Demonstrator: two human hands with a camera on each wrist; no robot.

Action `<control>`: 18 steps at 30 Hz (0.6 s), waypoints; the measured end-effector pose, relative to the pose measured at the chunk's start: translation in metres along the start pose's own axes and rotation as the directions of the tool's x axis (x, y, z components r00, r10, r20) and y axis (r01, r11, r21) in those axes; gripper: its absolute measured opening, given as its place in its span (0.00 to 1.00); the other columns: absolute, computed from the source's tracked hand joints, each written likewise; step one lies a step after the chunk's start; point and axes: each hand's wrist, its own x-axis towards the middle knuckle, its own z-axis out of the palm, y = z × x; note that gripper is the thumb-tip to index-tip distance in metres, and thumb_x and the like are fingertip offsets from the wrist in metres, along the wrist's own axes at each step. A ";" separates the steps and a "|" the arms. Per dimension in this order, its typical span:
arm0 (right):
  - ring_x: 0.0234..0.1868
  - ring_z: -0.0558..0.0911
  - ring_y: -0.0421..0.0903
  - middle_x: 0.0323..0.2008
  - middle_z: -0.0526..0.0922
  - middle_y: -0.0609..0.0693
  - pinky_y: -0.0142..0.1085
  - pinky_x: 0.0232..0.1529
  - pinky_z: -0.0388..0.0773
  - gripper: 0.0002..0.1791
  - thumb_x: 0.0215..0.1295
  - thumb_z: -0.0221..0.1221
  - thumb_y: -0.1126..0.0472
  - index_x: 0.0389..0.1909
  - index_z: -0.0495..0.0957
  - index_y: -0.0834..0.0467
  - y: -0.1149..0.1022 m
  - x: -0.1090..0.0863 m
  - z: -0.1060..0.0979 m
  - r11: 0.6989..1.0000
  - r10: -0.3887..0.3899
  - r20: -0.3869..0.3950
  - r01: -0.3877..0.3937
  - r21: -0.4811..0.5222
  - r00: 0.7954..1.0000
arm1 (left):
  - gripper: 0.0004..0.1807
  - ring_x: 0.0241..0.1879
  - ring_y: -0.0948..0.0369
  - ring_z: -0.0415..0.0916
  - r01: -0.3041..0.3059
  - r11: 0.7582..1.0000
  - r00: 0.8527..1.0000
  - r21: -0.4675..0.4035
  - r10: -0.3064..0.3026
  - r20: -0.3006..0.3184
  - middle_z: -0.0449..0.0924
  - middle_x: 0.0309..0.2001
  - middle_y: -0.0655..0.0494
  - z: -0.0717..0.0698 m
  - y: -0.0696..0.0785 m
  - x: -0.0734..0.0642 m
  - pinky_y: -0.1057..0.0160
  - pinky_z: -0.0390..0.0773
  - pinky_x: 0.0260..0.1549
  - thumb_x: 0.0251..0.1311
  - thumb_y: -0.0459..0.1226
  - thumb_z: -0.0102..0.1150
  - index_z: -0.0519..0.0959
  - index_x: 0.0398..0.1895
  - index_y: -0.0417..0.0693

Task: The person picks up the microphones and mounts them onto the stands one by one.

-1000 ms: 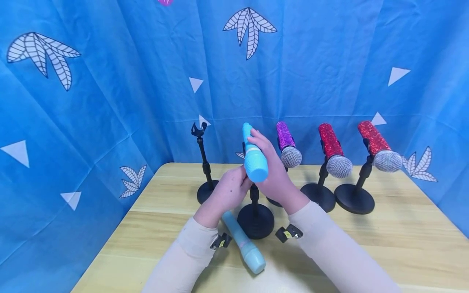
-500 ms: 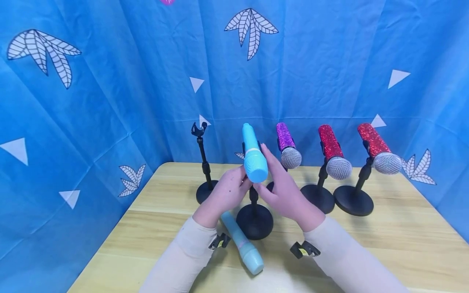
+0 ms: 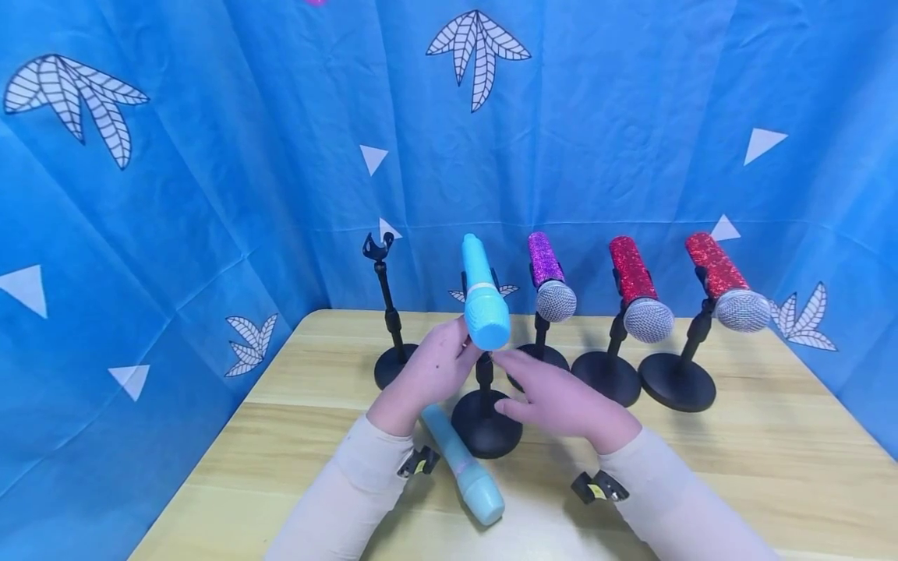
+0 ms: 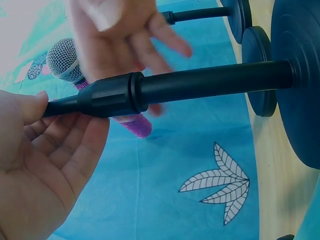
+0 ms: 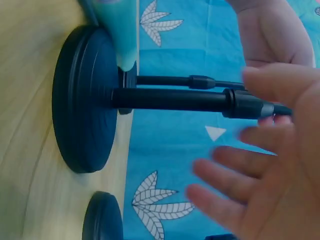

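Observation:
A bright blue microphone (image 3: 486, 312) sits tilted in the clip of a black microphone stand (image 3: 486, 425), its head towards me. My left hand (image 3: 438, 362) pinches the upper stem of that stand just under the microphone; the left wrist view shows thumb and fingers at the narrow neck (image 4: 62, 106). To the right of the stem is my right hand (image 3: 561, 397), fingers spread and nothing in them, blurred in the right wrist view (image 5: 250, 165). Left of the stand's base, a second, paler blue microphone (image 3: 463, 467) lies on the wooden table.
A bare black stand (image 3: 393, 319) with an unfilled clip stands at the back left. To the right, one stand bears a purple glitter microphone (image 3: 546, 261) and two bear red glitter microphones (image 3: 634, 273). A blue patterned curtain (image 3: 603, 117) hangs behind the table (image 3: 772, 467).
My right hand has come off the bright blue microphone and moved down and to the right, its fingers opening. My left hand stays at the stand's neck.

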 end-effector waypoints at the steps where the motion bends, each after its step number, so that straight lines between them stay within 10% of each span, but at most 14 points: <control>1: 0.68 0.72 0.48 0.70 0.69 0.51 0.47 0.66 0.70 0.39 0.69 0.64 0.51 0.76 0.61 0.53 0.001 0.000 0.002 0.999 0.014 0.048 -0.013 -0.030 0.999 | 0.10 0.44 0.63 0.79 -0.007 1.000 1.000 0.004 0.007 0.000 0.81 0.43 0.60 0.000 0.000 0.000 0.59 0.80 0.49 0.77 0.42 0.51 0.74 0.55 0.50; 9: 0.70 0.70 0.53 0.68 0.73 0.56 0.49 0.67 0.69 0.33 0.66 0.64 0.47 0.68 0.74 0.60 0.003 -0.003 0.018 0.980 0.057 0.303 0.005 -0.200 0.951 | 0.07 0.37 0.63 0.79 0.043 0.998 0.985 0.056 -0.052 0.166 0.79 0.36 0.60 -0.001 0.000 -0.002 0.62 0.81 0.39 0.73 0.41 0.58 0.75 0.48 0.51; 18: 0.70 0.70 0.54 0.69 0.71 0.59 0.47 0.66 0.70 0.33 0.64 0.65 0.49 0.65 0.76 0.63 0.000 -0.007 0.020 0.967 0.020 0.328 0.065 -0.246 0.945 | 0.10 0.42 0.64 0.80 0.035 0.996 0.974 0.076 -0.051 0.222 0.81 0.42 0.59 -0.001 0.000 -0.005 0.61 0.81 0.46 0.70 0.36 0.62 0.76 0.51 0.47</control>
